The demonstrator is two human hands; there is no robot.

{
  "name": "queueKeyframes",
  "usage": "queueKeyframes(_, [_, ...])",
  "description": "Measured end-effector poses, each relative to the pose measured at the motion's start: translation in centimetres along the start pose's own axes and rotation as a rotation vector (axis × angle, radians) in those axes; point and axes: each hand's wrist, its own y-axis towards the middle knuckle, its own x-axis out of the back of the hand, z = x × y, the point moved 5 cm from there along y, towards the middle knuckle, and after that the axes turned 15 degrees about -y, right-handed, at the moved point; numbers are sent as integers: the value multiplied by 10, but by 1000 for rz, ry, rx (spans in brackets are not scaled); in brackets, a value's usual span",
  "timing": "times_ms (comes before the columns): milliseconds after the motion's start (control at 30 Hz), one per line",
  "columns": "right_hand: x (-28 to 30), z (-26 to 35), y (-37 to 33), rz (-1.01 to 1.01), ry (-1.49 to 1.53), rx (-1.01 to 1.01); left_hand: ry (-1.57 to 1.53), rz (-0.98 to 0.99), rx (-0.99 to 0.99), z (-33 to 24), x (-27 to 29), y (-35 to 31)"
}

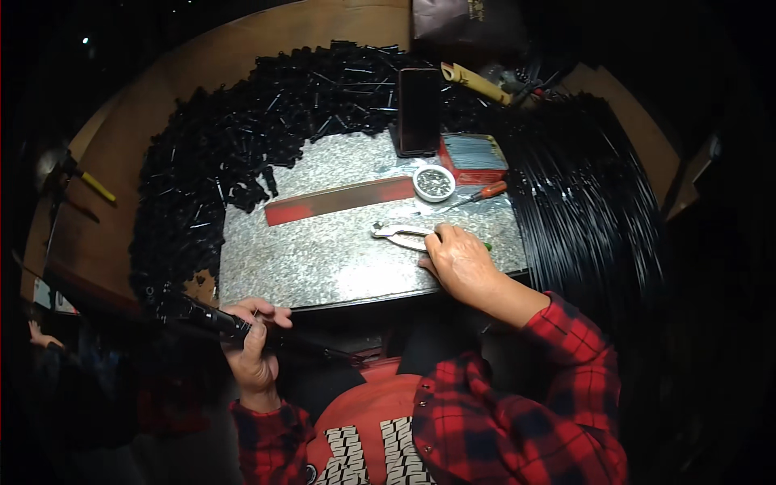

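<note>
My left hand (252, 352) is closed around a long, dark rod-like piece (217, 320) with a thicker black section, held off the table's front edge. The thumb lies along it, and the other fingers are partly curled. Its far parts fade into shadow. Over the stone slab (323, 267), my right hand (465, 260) is closed on a pair of pliers (399, 233). Their silver jaws point left, and a bit of green handle shows beyond the fingers. A small metal bit seems to sit at the jaw tip. Behind the pliers lies an orange-handled screwdriver (490, 190).
A white bowl (434, 196) of small metal pieces stands beside a red box (478, 175) of thin rods. A phone (419, 113) stands upright behind a red-brown bar (339, 202). Heaped black parts (210, 153) and black rods (590, 194) flank the slab. Another person's hand (40, 335) shows far left.
</note>
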Motion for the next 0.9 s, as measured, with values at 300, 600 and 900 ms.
queueKeyframes(300, [-7,-4,-1,-54,-7,5,154,110,224,5,-3,-7])
queueKeyframes(600, [47,33,2,-23,564,91,101,195,181,14,-10,-7])
queueKeyframes(900, [94,71,20,-525,-110,221,28,186,247,22,7,-15])
